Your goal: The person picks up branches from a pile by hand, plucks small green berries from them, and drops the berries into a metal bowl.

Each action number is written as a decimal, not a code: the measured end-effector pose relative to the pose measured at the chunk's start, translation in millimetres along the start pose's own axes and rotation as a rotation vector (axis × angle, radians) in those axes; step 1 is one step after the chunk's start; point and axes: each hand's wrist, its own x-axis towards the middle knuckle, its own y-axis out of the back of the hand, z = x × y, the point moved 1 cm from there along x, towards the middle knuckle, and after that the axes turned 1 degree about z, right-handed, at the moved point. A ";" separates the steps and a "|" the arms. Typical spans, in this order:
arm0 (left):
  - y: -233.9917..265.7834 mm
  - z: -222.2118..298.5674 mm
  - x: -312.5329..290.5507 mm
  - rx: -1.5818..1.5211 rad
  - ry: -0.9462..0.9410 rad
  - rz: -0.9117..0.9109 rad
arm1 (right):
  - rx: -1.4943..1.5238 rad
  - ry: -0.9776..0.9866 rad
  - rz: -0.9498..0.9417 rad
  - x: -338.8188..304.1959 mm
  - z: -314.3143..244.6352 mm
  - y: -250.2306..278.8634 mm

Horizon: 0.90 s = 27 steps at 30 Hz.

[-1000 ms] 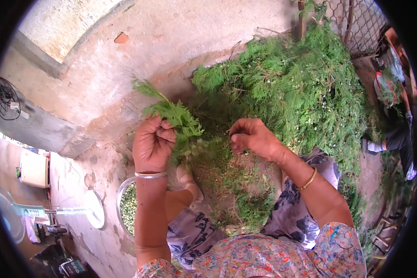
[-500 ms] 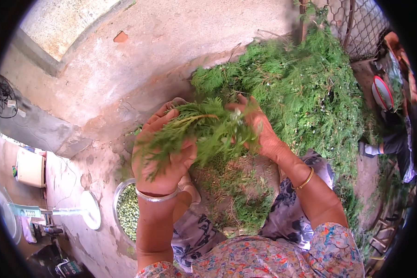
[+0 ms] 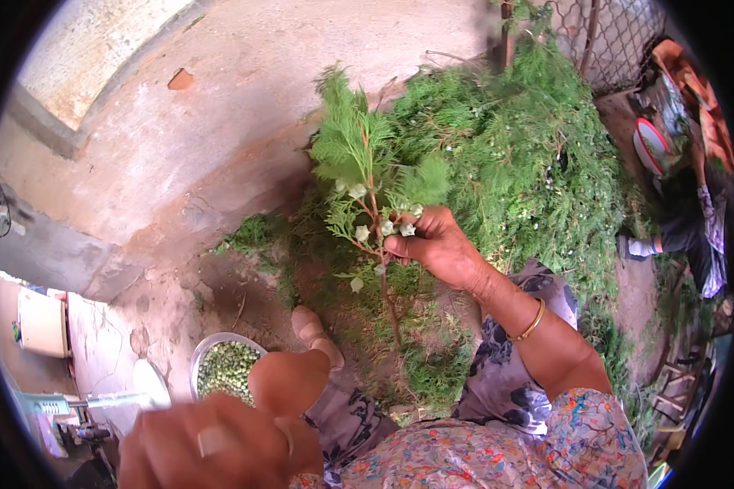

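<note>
Upright over the space between my knees stands an evergreen sprig [image 3: 369, 175] with flat, scaly fronds, a brown stem and several pale green cones. My right hand [image 3: 442, 248] pinches it at the cone cluster between thumb and fingers; a gold bangle is on that wrist. Low on the left, my left hand [image 3: 212, 444] is close to the camera and smeared by motion, with a ring on one finger. What its fingers hold, if anything, is hidden. Just beyond this hand sits a round metal basin [image 3: 194, 371] filled with small green cones [image 3: 227, 364].
A large heap of evergreen branches [image 3: 530, 171] leans by the wall [image 3: 245, 106] on the right. Loose clippings [image 3: 436, 359] cover the ground between my feet. A standing fan [image 3: 151, 383] is at left. Further right are a red-rimmed basin [image 3: 651, 147] and another person's leg [image 3: 681, 243].
My left hand has let go of the sprig and swung down and left, toward me. The sprig has turned from lying across both hands to upright in my right hand.
</note>
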 end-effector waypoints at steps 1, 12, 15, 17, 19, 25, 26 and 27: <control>0.7 -5.7 3.8 -0.096 -0.013 -0.212 | 0.055 0.013 0.072 -0.2 5.6 7.6; -8.9 -10.4 6.7 -0.201 0.069 -0.683 | 0.240 -0.122 -0.036 -5.0 5.4 17.6; -3.4 -9.3 5.8 -0.162 0.045 -0.719 | 0.240 -0.139 -0.031 -5.8 8.1 21.3; -3.0 0.6 8.8 0.058 0.302 -0.808 | 0.285 -0.135 -0.039 -5.5 4.5 18.0; 0.5 2.2 8.0 0.270 0.301 -0.665 | 0.321 -0.118 -0.066 -4.2 -2.0 9.3; 71.6 -59.0 1.2 1.139 0.351 0.228 | 0.204 -0.168 -0.025 -7.9 10.9 18.7; 85.8 -70.2 1.9 1.179 0.458 0.330 | 0.186 -0.166 -0.023 -7.3 12.2 15.9; 102.6 -78.5 -1.8 1.187 0.455 0.344 | 0.199 -0.195 -0.028 -6.8 13.7 13.5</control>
